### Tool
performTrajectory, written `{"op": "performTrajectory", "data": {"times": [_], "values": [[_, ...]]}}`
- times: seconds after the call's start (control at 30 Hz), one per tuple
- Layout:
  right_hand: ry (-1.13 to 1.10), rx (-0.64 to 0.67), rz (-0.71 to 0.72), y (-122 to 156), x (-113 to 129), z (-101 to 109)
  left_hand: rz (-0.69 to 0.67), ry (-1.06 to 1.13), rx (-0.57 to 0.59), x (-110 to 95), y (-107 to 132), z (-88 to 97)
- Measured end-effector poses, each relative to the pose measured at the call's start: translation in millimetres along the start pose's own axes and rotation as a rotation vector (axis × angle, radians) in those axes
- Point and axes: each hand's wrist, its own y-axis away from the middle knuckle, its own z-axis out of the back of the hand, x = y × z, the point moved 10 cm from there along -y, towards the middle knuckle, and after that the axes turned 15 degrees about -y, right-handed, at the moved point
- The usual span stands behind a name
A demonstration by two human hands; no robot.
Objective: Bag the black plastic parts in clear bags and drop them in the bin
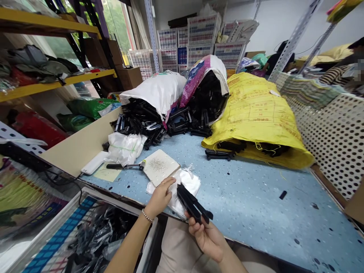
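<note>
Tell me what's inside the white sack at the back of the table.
The white sack spills black clips from its open mouth onto the table. Its cloth covers the rest, so how full it is cannot be seen.

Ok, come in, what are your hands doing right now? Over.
Right hand shut on black clip. Left hand by its top end, over white bag, grip unclear. Tray just beyond; nothing blocking.

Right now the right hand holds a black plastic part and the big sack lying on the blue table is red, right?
Not quite. The big sack is yellow, not red, as the head view shows. The right hand does hold a black plastic part.
</note>
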Motion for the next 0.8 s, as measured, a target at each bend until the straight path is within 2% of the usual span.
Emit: {"op": "performTrajectory", "data": {"times": [0.13, 0.23, 0.4, 0.5, 0.57, 0.67, 0.73, 0.8], "values": [[0.001, 0.057, 0.135, 6.7, 19.6, -7.0, 0.009, -0.19, -0.05, 4.4, 9.8, 5.3], [0.039, 0.083, 0.142, 19.5, 17.5, -18.0, 0.011, -0.271, -0.059, 0.1, 11.5, 2.3], [0.049, 0.091, -0.015, 11.8, -13.8, -17.6, -0.012, -0.07, -0.065, -4.6, 3.5, -0.7], [0.052, 0.064, -0.029, -9.1, -16.1, -10.5, -0.002, -0.011, -0.077, -7.9, 5.8, 5.5], [0.159, 0.03, 0.042, -21.3, -4.8, -8.6, -0.054, 0.001, -0.027, -24.4, 13.1, 5.5], [0.357, -0.026, 0.23, -25.9, 21.0, -16.7, -0.191, 0.048, 0.124, -67.2, 30.5, -2.5], [0.576, -0.098, 0.419, -15.7, 38.6, -27.6, -0.235, 0.094, 0.196, -91.9, 40.4, -4.7], [0.873, -0.176, 0.612, 4.1, 46.2, -45.4, -0.231, 0.145, 0.233, -106.8, 46.8, -0.2]]}}
